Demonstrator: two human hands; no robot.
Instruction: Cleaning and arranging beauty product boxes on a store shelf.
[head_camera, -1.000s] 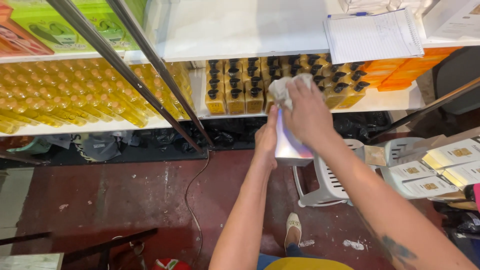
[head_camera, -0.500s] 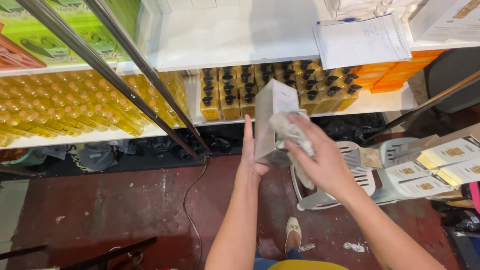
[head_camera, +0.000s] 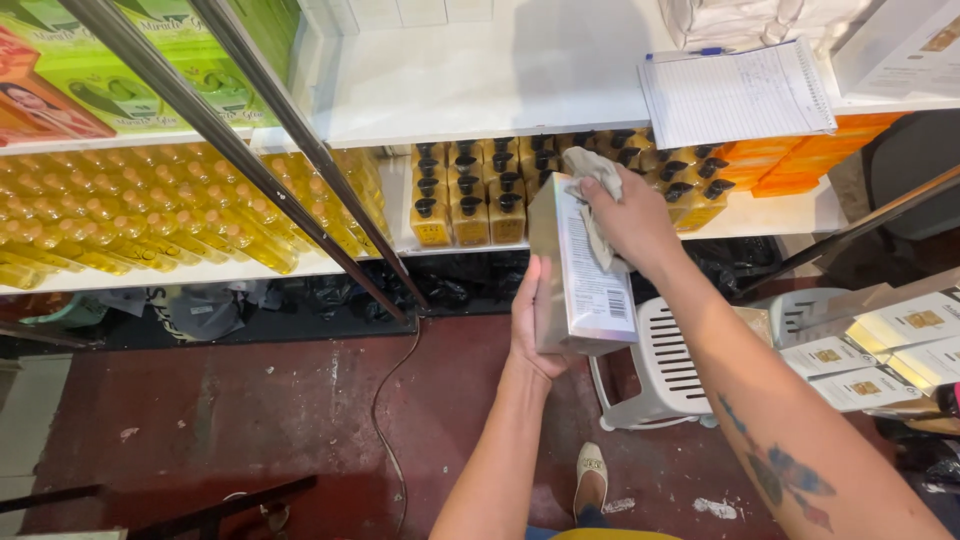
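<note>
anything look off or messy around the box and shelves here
Slightly. White paint-like smears mark the red floor, and crumpled black plastic bags are stuffed under the white shelf. The silver rectangular box itself looks undamaged.

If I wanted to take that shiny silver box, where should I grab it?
Grab the silver box around its lower half, coming from below and the left, as the left hand does. It is tall and narrow with flat sides, so a grip across two opposite faces should hold. The right hand presses a cloth on the upper part, so that end is taken.
</note>
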